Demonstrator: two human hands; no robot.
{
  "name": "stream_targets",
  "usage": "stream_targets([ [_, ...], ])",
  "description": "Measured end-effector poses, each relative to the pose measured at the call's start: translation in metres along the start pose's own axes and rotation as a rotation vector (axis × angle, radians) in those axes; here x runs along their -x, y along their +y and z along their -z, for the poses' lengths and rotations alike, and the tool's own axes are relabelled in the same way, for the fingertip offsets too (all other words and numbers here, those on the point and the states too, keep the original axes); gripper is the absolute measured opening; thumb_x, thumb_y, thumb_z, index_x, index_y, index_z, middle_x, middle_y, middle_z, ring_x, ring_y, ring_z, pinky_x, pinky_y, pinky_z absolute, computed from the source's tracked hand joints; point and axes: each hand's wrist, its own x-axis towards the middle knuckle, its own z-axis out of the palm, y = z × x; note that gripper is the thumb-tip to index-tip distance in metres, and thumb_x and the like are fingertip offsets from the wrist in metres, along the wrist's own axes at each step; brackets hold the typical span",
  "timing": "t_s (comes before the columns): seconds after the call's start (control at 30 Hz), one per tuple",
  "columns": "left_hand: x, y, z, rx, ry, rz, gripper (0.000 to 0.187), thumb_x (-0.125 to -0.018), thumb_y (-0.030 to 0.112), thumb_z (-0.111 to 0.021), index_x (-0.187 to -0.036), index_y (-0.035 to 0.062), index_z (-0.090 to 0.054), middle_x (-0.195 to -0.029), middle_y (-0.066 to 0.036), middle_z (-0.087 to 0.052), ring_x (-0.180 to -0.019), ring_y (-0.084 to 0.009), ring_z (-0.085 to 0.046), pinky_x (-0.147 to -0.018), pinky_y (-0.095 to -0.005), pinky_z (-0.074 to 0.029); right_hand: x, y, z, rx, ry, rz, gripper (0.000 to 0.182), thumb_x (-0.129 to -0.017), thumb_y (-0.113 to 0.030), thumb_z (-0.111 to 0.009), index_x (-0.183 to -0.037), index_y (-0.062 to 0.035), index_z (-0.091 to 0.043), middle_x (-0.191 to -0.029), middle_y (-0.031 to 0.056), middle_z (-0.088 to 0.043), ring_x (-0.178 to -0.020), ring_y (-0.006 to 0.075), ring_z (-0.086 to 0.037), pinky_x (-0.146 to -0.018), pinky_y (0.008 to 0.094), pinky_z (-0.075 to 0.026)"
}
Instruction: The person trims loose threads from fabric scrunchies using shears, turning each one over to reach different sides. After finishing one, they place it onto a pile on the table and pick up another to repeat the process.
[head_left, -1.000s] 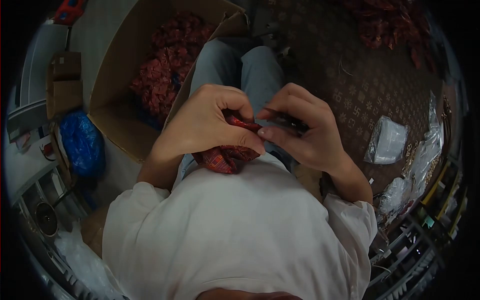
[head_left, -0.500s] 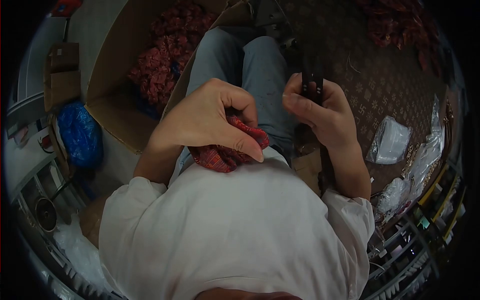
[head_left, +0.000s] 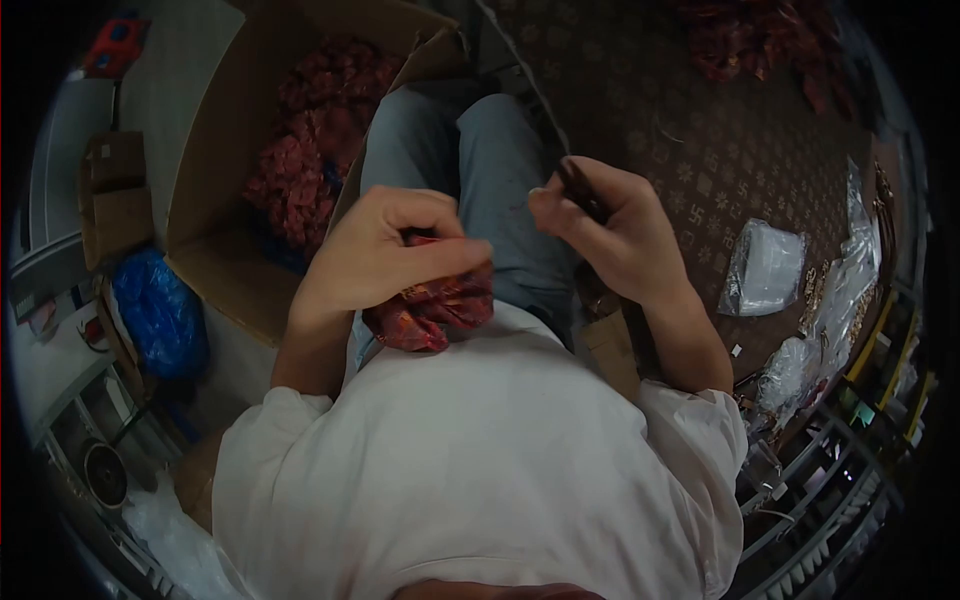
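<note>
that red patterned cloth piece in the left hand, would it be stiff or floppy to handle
Probably floppy: the red cloth piece bunches into folds inside the left hand. Likely light too, since fingers alone hold it against the white shirt. It looks unlikely to roll or break.

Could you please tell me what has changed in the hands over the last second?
The right hand drew away from the left hand, carrying a thin dark tool. The left hand kept gripping the crumpled red patterned fabric piece. The open cardboard box stayed put.
</note>
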Motion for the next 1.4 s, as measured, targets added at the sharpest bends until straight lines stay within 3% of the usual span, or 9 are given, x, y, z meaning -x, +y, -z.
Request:
stream_targets([
  [0.17, 0.004, -0.019, 0.049, -0.400, 0.698, -0.148, 0.027, -0.083, 0.015, -0.059, -0.065, -0.0049, -0.058, -0.057, 0.000, -0.048, -0.053, -0.0090, -0.040, -0.051, -0.0265, -0.033, -0.023, -0.001, 0.028, 0.386, 0.156, -0.013, 0.010, -0.080, -0.010, -0.062, -0.083, -0.0006, -0.060, -0.068, 0.0003, -0.057, -0.060, 0.0051, -0.051, -0.053, 0.0204, -0.040],
  [0.27, 0.017, -0.031, 0.096, -1.012, 1.065, 0.029, 0.027, -0.085, 0.019, -0.058, -0.076, -0.0050, -0.062, -0.066, -0.005, -0.053, -0.055, -0.0152, -0.045, -0.055, -0.0286, -0.038, -0.056, 0.024, 0.072, 0.772, 0.483, 0.248, 0.019, -0.076, -0.018, -0.064, -0.084, -0.0011, -0.060, -0.073, 0.0115, -0.060, -0.068, 0.0245, -0.060, -0.061, 0.0325, -0.047],
  [0.4, 0.030, -0.052, 0.120, -1.057, 1.168, -0.205, 0.025, -0.085, 0.022, -0.058, -0.089, -0.0024, -0.064, -0.082, -0.010, -0.056, -0.065, -0.0213, -0.052, -0.063, -0.0303, -0.043, -0.085, 0.030, 0.125, 1.375, 0.959, 0.218, 0.040, -0.077, -0.039, -0.061, -0.098, -0.0052, -0.054, -0.079, 0.0175, -0.059, -0.076, 0.0359, -0.060, -0.064, 0.0417, -0.049],
  [0.67, 0.012, -0.048, 0.025, -0.472, 0.478, -0.126, 0.023, -0.080, 0.021, -0.063, -0.092, 0.0013, -0.064, -0.089, -0.010, -0.056, -0.081, -0.0191, -0.055, -0.065, -0.0289, -0.045, -0.060, 0.019, 0.187, 1.254, 0.781, -0.093, 0.036, -0.078, -0.027, -0.059, -0.106, -0.0044, -0.059, -0.091, 0.0147, -0.064, -0.081, 0.0305, -0.062, -0.070, 0.0369, -0.047],
  [0.87, -0.008, -0.035, -0.011, -0.130, 0.235, -0.189, 0.036, -0.078, 0.022, -0.065, -0.109, 0.0039, -0.058, -0.093, -0.006, -0.058, -0.093, -0.0178, -0.056, -0.076, -0.0273, -0.044, -0.005, -0.042, 0.101, 0.091, 0.499, -0.165, 0.028, -0.078, -0.004, -0.052, -0.105, 0.0032, -0.056, -0.084, 0.0085, -0.062, -0.062, 0.0097, -0.057, -0.051, 0.0198, -0.043],
  [0.97, -0.015, -0.017, -0.023, 0.083, 0.147, -0.366, 0.047, -0.077, 0.015, -0.067, -0.118, 0.0024, -0.050, -0.099, -0.006, -0.059, -0.097, -0.0165, -0.055, -0.085, -0.0276, -0.044, -0.004, -0.032, 0.067, -0.533, 0.006, -0.300, 0.028, -0.077, 0.001, -0.054, -0.105, 0.0030, -0.055, -0.081, 0.0057, -0.060, -0.055, 0.0036, -0.049, -0.042, 0.0153, -0.031],
  [1.07, -0.005, 0.005, -0.020, 0.337, -0.019, -0.202, 0.053, -0.073, 0.008, -0.069, -0.120, 0.0001, -0.048, -0.104, -0.007, -0.058, -0.099, -0.0155, -0.055, -0.090, -0.0295, -0.042, -0.010, -0.022, 0.040, -0.576, -0.107, -0.378, 0.029, -0.077, 0.002, -0.055, -0.106, 0.0019, -0.055, -0.083, 0.0054, -0.061, -0.057, 0.0039, -0.050, -0.043, 0.0154, -0.033],
  [1.27, 0.002, 0.006, -0.016, 0.348, 0.143, -0.025, 0.053, -0.071, 0.004, -0.069, -0.119, -0.0002, -0.048, -0.107, -0.007, -0.058, -0.101, -0.0157, -0.054, -0.090, -0.0299, -0.042, -0.010, -0.010, 0.034, -0.423, -0.108, -0.296, 0.029, -0.075, 0.000, -0.059, -0.104, 0.0010, -0.057, -0.088, 0.0053, -0.061, -0.069, 0.0067, -0.056, -0.056, 0.0171, -0.044],
  [1.4, 0.002, 0.003, -0.016, 0.225, 0.126, -0.205, 0.054, -0.070, 0.005, -0.069, -0.120, -0.0004, -0.048, -0.109, -0.009, -0.057, -0.102, -0.0163, -0.053, -0.090, -0.0305, -0.042, -0.007, -0.012, 0.030, -0.396, -0.106, -0.214, 0.029, -0.074, -0.001, -0.060, -0.103, 0.0009, -0.058, -0.088, 0.0056, -0.061, -0.077, 0.0091, -0.058, -0.066, 0.0196, -0.047],
])
